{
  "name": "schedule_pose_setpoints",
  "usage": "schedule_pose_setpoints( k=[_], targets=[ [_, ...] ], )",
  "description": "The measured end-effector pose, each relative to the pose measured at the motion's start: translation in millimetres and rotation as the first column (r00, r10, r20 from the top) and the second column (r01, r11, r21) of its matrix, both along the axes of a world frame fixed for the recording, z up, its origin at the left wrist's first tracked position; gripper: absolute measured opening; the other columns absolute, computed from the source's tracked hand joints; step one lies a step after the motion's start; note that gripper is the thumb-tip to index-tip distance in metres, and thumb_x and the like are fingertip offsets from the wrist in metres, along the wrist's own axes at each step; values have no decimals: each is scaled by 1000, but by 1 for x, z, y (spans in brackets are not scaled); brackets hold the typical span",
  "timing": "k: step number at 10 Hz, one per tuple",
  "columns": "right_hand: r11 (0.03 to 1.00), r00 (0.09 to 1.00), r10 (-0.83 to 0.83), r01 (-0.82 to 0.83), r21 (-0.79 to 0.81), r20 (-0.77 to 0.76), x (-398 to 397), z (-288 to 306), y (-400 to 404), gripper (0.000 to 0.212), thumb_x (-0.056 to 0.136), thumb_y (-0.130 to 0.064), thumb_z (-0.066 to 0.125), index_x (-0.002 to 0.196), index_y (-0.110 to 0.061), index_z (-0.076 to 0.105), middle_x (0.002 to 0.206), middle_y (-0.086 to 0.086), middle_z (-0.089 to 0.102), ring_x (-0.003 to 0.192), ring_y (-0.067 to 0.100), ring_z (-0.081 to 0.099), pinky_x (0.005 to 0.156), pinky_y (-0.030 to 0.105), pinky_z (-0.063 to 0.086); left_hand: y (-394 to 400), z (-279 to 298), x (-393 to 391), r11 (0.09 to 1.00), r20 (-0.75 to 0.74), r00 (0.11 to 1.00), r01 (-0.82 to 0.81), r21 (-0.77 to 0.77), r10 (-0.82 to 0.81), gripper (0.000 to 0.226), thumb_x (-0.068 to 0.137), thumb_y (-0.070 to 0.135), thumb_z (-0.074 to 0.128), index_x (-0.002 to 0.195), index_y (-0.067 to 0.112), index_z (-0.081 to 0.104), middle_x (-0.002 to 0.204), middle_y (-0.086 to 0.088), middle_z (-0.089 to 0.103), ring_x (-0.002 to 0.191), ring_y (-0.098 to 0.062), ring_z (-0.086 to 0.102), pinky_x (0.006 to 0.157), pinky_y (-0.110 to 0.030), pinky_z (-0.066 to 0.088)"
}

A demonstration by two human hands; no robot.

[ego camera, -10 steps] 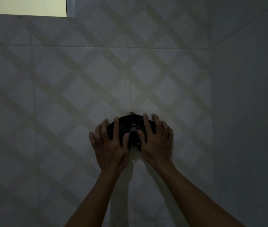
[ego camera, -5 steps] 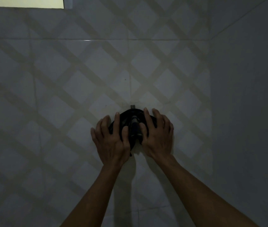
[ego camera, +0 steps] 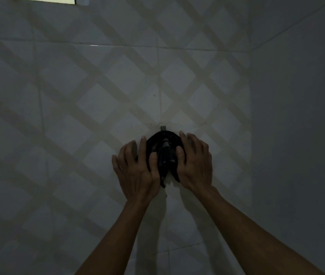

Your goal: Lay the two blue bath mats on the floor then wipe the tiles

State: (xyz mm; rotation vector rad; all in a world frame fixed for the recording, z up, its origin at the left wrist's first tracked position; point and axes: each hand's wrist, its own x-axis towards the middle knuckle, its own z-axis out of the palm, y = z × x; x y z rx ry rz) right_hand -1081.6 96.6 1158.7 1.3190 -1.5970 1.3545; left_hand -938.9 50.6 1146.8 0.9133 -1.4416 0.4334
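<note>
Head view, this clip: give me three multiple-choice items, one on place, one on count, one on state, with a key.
1. Where is the dark cloth?
A. Against the tiled wall
B. On the floor
C. Over a forearm

2. How many hands touch the cloth?
A. None
B. One
C. Two

3. How do the fingers lie?
A. Curled into fists
B. Spread flat over the cloth
C. Pointing away from the wall

Key:
1 A, since the cloth sits on the diamond-patterned tiles.
2 C, since the left hand and right hand flank it.
3 B, since both sets of fingers splay against cloth and tile.
</note>
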Motion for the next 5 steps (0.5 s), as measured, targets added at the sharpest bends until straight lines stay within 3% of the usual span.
schedule_pose_setpoints(
  k=[2, 5],
  targets=[
    [987, 988, 115, -125, 99, 99, 5, 0, 23, 51, 105, -46, 27, 154, -31, 35, 152, 1, 43, 137, 19, 35, 106, 44, 42, 7, -5, 10, 997, -6, 997, 77, 8, -77, 51, 102, 43, 37, 145, 19, 50, 138, -13, 52, 132, -35, 43, 115, -57, 25],
    [933, 955, 159, -229, 279, 251, 27, -5, 112, 52, 107, -47, 28, 157, -35, 22, 157, -2, 34, 142, 20, 31, 109, 41, 34, 79, -6, 43, 971, -32, 986, 164, 173, -161, 53, 102, 49, 33, 146, 24, 47, 138, -11, 52, 129, -30, 46, 109, -58, 33]
  ],
)
